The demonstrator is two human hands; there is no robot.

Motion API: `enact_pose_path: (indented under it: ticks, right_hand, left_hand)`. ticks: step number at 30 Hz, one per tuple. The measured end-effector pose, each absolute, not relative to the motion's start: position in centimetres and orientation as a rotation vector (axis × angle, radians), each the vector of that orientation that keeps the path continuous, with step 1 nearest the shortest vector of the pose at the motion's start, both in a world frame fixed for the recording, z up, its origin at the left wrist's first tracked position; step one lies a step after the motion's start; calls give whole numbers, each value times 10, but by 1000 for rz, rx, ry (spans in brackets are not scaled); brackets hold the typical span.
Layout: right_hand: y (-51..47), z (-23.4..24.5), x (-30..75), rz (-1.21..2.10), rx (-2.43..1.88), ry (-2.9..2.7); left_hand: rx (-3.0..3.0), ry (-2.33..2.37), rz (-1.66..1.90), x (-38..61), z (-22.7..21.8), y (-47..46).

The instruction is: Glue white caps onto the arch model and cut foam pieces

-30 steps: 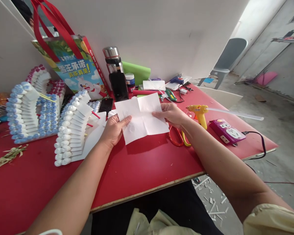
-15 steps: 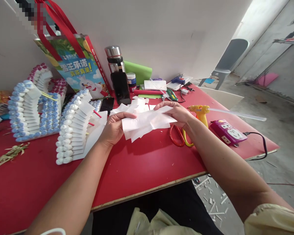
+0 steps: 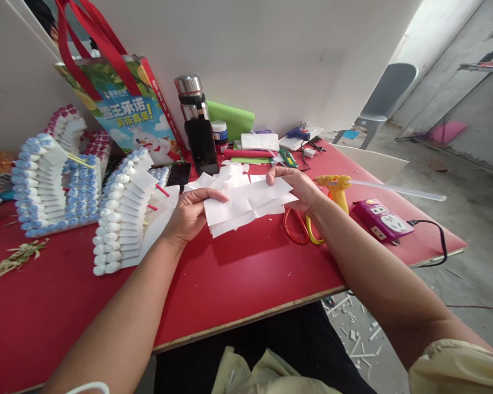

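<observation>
Both my hands hold a creased white paper sheet (image 3: 246,205) above the red table (image 3: 238,279). My left hand (image 3: 189,216) grips its left edge with the thumb on top. At the right edge, my right hand (image 3: 298,186) pinches the sheet with fingers curled over it. The sheet lies tilted nearly flat, folded over on itself. More white paper scraps (image 3: 225,175) lie just behind it. Red and yellow scissors (image 3: 298,230) rest on the table under my right wrist.
A yellow glue gun (image 3: 334,189) and a purple power strip (image 3: 380,219) lie at the right. White stepped models with blue caps (image 3: 123,219) stand at the left. A printed bag (image 3: 125,112), a steel flask (image 3: 191,96) and a black phone (image 3: 201,145) stand at the back.
The sheet was held up facing me and spread out; now it is tipped down nearly flat and folded over. Both hands kept their grip.
</observation>
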State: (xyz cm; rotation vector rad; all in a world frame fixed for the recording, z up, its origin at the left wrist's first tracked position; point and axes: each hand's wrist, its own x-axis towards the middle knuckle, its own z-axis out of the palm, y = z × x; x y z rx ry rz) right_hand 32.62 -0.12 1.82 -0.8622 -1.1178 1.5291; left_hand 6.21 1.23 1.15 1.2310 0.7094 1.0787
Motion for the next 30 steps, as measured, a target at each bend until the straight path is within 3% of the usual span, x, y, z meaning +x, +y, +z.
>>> enact_pose_path:
  ticks: [22, 30]
  right_hand:
    - [-8, 25, 327, 1429, -883, -1217]
    - [-5, 18, 320, 1136, -1042, -1364]
  left_hand:
    - [1276, 745, 1055, 58, 13, 15]
    - [1380, 822, 1101, 65, 12, 13]
